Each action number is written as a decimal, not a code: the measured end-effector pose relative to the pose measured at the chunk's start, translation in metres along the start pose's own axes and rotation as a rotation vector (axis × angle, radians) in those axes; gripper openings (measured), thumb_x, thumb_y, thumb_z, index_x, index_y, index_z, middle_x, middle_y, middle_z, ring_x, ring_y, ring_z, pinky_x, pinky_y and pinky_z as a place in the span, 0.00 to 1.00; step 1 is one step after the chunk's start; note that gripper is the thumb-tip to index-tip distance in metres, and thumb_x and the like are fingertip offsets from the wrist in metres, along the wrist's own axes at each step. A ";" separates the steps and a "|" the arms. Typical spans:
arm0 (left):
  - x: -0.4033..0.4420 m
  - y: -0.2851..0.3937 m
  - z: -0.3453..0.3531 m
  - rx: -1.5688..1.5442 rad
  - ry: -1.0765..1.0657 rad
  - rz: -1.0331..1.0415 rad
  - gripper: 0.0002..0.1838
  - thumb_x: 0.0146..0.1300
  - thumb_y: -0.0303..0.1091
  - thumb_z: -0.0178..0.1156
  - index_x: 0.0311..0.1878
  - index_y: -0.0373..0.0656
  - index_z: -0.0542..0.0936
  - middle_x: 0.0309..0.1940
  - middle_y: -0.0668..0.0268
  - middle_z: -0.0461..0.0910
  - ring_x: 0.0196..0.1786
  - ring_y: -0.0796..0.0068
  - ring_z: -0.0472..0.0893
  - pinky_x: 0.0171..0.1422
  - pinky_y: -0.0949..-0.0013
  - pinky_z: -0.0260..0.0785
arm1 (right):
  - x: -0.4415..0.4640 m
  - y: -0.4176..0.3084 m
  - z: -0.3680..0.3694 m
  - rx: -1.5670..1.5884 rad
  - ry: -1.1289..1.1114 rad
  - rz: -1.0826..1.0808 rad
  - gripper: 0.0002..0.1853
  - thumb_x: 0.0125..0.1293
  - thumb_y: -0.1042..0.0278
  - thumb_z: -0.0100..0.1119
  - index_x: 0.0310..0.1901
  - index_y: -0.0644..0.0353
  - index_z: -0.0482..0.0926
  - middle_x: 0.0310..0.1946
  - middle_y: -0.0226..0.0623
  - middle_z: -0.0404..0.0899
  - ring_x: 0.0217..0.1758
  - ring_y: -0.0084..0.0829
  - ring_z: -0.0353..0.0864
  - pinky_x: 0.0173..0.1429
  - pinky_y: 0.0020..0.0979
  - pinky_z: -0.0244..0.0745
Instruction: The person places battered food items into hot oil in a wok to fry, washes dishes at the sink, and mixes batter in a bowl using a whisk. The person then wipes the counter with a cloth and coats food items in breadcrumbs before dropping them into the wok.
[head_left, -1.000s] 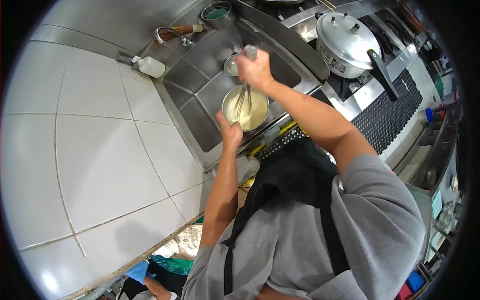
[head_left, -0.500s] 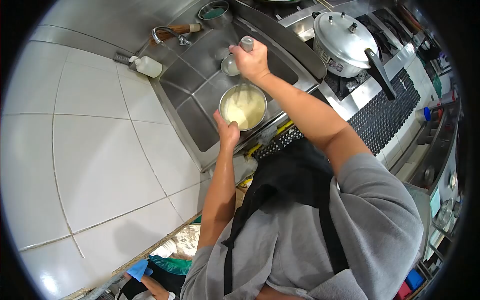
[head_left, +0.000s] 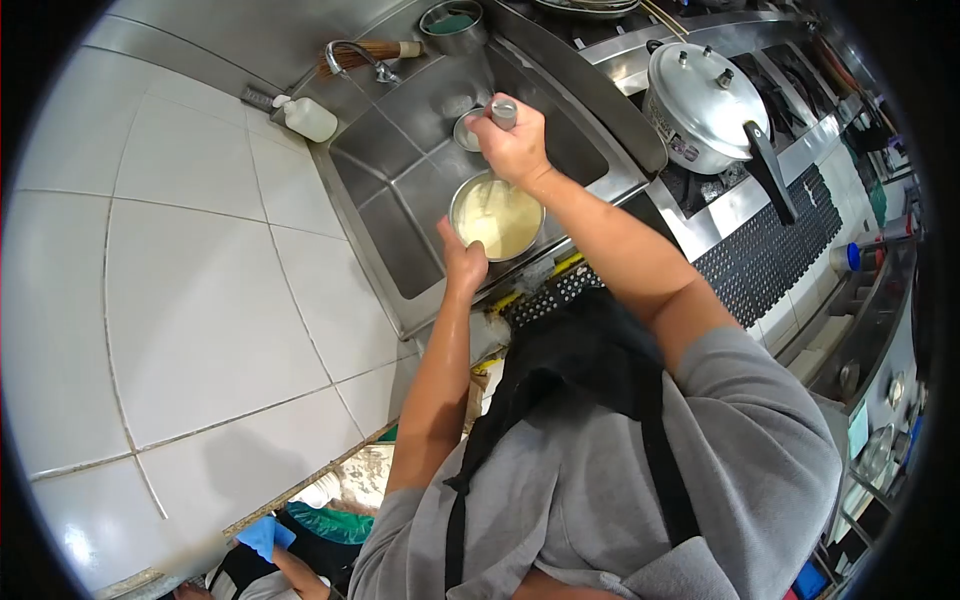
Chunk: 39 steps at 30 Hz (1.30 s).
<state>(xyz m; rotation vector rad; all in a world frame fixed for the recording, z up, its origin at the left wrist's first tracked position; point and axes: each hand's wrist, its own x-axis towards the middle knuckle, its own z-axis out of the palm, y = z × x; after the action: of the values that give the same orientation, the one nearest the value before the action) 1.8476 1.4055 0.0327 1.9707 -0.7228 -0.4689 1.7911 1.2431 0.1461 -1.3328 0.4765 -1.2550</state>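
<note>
Noted right hand (head_left: 514,148) brought closer to the mixing bowl (head_left: 542,222) since the frame 0.5 s earlier. Found its fingers curled fully round the handle of 1 whisk (head_left: 504,112), with handle end projecting above the fist; cannot make out the wires clearly below. Found left hand (head_left: 465,267) at the bowl's near left rim, thumb over the edge, fingers parted from it and set against the outer wall; cannot tell their reach underneath. Located the bowl within the outline of the sink (head_left: 410,245), holding pale yellow mixture (head_left: 508,225); cannot tell whether supported by the sink floor. Recorded 1 small bowl (head_left: 463,135) just beyond the mixing bowl, partly covered by the right hand. Recorded also 1 faucet (head_left: 385,73) and 1 white bottle (head_left: 311,119) beyond and left of the mixing bowl, 1 lidded pot (head_left: 700,105) well to its right, and white tiled counter (head_left: 210,300) to its left.
</note>
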 end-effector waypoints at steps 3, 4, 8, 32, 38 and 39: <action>-0.003 0.011 -0.009 -0.022 -0.065 -0.059 0.35 0.51 0.20 0.45 0.66 0.37 0.56 0.57 0.48 0.69 0.61 0.55 0.71 0.69 0.63 0.57 | -0.016 0.001 -0.002 0.199 -0.122 0.176 0.13 0.55 0.75 0.64 0.19 0.59 0.69 0.14 0.23 0.68 0.20 0.15 0.65 0.23 0.26 0.60; -0.004 0.005 -0.009 -0.023 -0.066 -0.060 0.35 0.51 0.20 0.45 0.66 0.37 0.56 0.57 0.48 0.69 0.61 0.55 0.71 0.69 0.63 0.57 | -0.019 -0.007 -0.007 0.269 -0.242 0.300 0.13 0.55 0.75 0.64 0.19 0.59 0.70 0.14 0.24 0.69 0.20 0.15 0.66 0.23 0.26 0.61; -0.005 0.002 -0.007 -0.029 -0.065 -0.005 0.34 0.51 0.19 0.45 0.66 0.36 0.55 0.57 0.46 0.70 0.61 0.53 0.71 0.69 0.62 0.57 | 0.010 -0.017 -0.026 0.042 -0.235 0.263 0.12 0.56 0.76 0.64 0.20 0.59 0.71 0.15 0.25 0.69 0.19 0.15 0.67 0.22 0.25 0.61; -0.013 0.021 -0.001 0.078 -0.009 -0.071 0.35 0.51 0.20 0.45 0.66 0.36 0.54 0.56 0.42 0.70 0.60 0.47 0.72 0.67 0.60 0.60 | 0.016 -0.004 -0.028 0.132 -0.177 0.089 0.08 0.51 0.78 0.60 0.20 0.59 0.71 0.15 0.25 0.70 0.19 0.17 0.66 0.23 0.25 0.62; -0.011 0.007 -0.005 0.015 -0.042 -0.069 0.35 0.51 0.20 0.46 0.67 0.36 0.55 0.59 0.46 0.69 0.63 0.51 0.69 0.69 0.62 0.56 | -0.002 -0.009 -0.034 0.431 -0.415 0.403 0.07 0.52 0.78 0.59 0.21 0.61 0.71 0.16 0.26 0.71 0.20 0.17 0.69 0.23 0.25 0.63; -0.012 0.010 -0.005 0.019 -0.028 -0.047 0.35 0.52 0.20 0.46 0.67 0.36 0.55 0.59 0.45 0.68 0.63 0.50 0.69 0.69 0.63 0.57 | 0.007 -0.017 -0.037 0.298 -0.360 0.351 0.07 0.52 0.78 0.59 0.21 0.61 0.71 0.16 0.26 0.71 0.20 0.17 0.69 0.23 0.25 0.63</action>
<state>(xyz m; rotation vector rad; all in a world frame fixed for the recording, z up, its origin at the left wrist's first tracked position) 1.8385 1.4130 0.0445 2.0058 -0.7018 -0.5209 1.7555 1.2244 0.1542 -1.1301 0.2414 -0.7422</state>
